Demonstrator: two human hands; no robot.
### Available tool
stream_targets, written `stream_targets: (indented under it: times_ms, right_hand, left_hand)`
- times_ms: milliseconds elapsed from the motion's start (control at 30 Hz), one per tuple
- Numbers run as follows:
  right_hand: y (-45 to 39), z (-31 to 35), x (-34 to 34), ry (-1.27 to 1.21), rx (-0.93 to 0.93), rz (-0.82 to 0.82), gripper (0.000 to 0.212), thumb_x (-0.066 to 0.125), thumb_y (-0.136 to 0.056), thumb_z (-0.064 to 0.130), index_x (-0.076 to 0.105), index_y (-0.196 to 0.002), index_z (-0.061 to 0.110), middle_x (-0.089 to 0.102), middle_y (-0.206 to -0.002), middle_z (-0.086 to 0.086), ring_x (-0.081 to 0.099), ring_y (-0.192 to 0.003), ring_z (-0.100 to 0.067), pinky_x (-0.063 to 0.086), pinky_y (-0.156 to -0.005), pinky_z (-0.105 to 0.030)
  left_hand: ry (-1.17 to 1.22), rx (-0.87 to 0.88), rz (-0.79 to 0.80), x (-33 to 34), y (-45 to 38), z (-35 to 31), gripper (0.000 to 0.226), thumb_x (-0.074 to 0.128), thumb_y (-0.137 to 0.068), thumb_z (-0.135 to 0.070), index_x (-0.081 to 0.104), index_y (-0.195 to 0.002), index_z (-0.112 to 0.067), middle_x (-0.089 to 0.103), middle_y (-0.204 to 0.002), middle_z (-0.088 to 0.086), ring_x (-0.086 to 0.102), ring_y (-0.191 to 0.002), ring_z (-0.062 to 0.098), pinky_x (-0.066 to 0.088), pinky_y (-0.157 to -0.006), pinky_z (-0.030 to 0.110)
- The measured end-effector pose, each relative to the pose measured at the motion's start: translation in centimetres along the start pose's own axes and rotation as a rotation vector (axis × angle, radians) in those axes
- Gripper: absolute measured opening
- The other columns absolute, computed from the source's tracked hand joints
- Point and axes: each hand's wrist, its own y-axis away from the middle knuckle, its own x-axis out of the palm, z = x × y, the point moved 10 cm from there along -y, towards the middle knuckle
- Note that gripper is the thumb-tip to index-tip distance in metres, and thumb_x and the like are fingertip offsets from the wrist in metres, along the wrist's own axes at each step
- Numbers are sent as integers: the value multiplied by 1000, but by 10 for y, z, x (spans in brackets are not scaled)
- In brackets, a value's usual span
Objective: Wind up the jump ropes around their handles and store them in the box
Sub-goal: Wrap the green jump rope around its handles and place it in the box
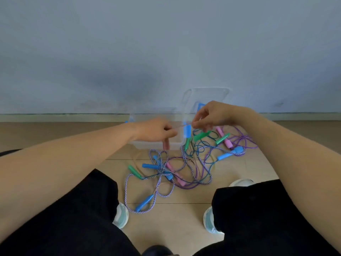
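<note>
My left hand grips a pink handle whose lower end sticks out below my fingers. A thin pale rope runs taut from it to my right hand, which pinches the rope between thumb and fingers. Both hands hover over the clear plastic box with blue latches. On the floor in front lies a tangle of jump ropes with blue, green and pink handles; one striped rope with a blue handle loops toward my left knee.
The box's clear lid leans against the grey wall behind it. My knees in black trousers and light shoes flank the tangle on the beige tiled floor.
</note>
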Motion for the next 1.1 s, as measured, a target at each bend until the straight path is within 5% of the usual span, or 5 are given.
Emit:
stream_targets:
  times_ms: [233, 433, 767, 900, 1100]
  right_hand:
    - [-40, -99, -14, 344, 367, -195, 39, 54, -94, 37, 66, -76, 5, 61, -64, -7, 60, -73, -28, 38, -57, -27]
    - [-48, -171, 18, 146, 588, -161, 18, 51, -95, 15, 61, -107, 6, 70, -81, -11, 59, -57, -23, 39, -39, -22]
    - [-88, -214, 146, -135, 719, -179, 29, 51, -91, 20, 65, -112, 5, 65, -114, -12, 60, -110, -31, 50, -95, -36]
    - [-101, -210, 106, -278, 585, -438, 28, 51, -91, 17, 53, -64, 9, 58, -73, -14, 57, -76, -29, 51, -71, -36]
    - [-109, -263, 46, -267, 676, -677, 40, 55, -88, 6, 53, -128, 2, 65, -114, -17, 63, -104, -36, 50, -78, -35]
  left_hand:
    - [-301, -140, 27, -20, -9, 71, 37, 55, -94, -30, 47, -60, -18, 55, -53, 1, 56, -46, 18, 53, -61, 37]
    - [-24, -288, 154, -7, -10, 87, 62, 31, -103, -49, 59, -109, 6, 69, -57, 13, 70, -55, 26, 60, -70, 33]
    - [-83, -154, 67, 11, -44, 45, 39, 44, -100, -27, 62, -82, 2, 57, -62, 13, 58, -36, 14, 50, -53, 33]
    - [-70, -154, 39, 34, -80, 35, 33, 49, -94, -21, 65, -85, 6, 71, -77, 23, 61, -58, 27, 52, -63, 34]
    - [-50, -214, 139, 80, -130, 27, 28, 49, -96, -21, 67, -90, -1, 74, -84, 14, 69, -76, 27, 46, -57, 26]
